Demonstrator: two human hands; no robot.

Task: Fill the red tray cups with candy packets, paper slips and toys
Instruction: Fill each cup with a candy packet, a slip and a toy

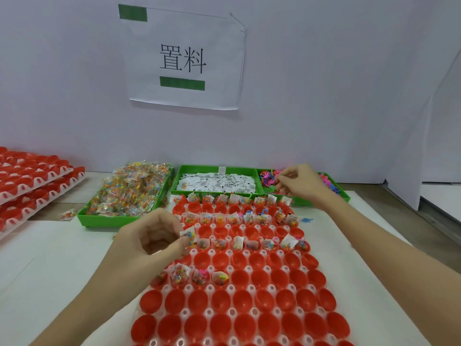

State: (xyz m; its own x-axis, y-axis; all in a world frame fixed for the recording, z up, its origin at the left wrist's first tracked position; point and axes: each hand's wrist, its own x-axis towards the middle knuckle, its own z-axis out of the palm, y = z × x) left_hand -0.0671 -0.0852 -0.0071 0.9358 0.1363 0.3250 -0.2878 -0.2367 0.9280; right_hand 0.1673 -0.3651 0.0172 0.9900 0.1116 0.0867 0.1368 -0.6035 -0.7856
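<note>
A long tray of red cups (249, 308) runs from the near edge toward the bins. Several far rows hold candy packets and paper slips; the near rows show bare red cups. My left hand (149, 238) hovers over the tray's left edge and pinches a candy packet with a paper slip (189, 236). My right hand (296, 182) reaches into the green bin of coloured toys (268, 179), fingertips curled down among them; what it pinches is hidden. The candy packet bin (129, 193) and the paper slip bin (217, 182) stand behind the tray.
Stacked red cup trays (32, 181) sit at the far left. One loose candy packet (67, 214) lies beside the candy bin. A small blue toy (306, 219) lies on the white mat right of the tray. A white partition with a paper sign (183, 58) closes off the back.
</note>
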